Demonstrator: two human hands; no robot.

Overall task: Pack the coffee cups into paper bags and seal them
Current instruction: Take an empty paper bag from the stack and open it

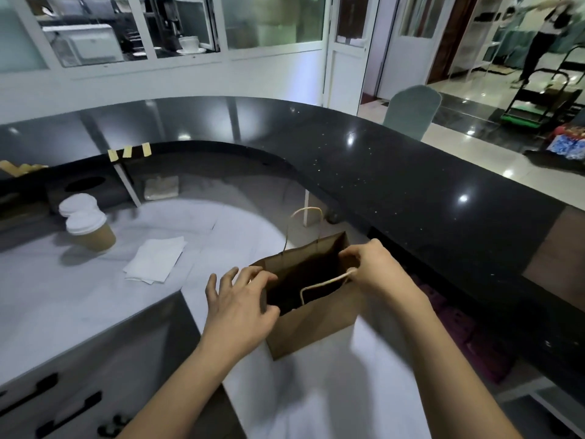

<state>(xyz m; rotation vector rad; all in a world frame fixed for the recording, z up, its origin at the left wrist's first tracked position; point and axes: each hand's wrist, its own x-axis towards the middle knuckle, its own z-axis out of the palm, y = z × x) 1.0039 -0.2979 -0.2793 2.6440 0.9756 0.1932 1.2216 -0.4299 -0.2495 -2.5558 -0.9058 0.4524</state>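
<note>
My two hands hold a brown paper bag (311,324) open and upright on the pale surface (221,236), its dark mouth facing up between them. My right hand (375,269) pinches the bag's right rim, fingers curled round the end of the near rope handle (319,285), which droops across the opening. My left hand (240,299) is at the bag's left edge, thumb and forefinger closing on the rim while the other fingers spread loosely over the surface. The far handle (305,217) stands up behind the opening. What lies inside the bag cannot be made out in the shadow.

Well to the left of my left hand, two coffee cups (85,223) with white lids stand close together, the nearer one in a brown sleeve. Between those cups and my left hand lies a small stack of white napkins (156,259). A curved black counter (411,172) rises beyond my right hand, sweeping round behind the bag. Strips of tan tape (129,152) cling to its inner edge, far ahead of my left hand.
</note>
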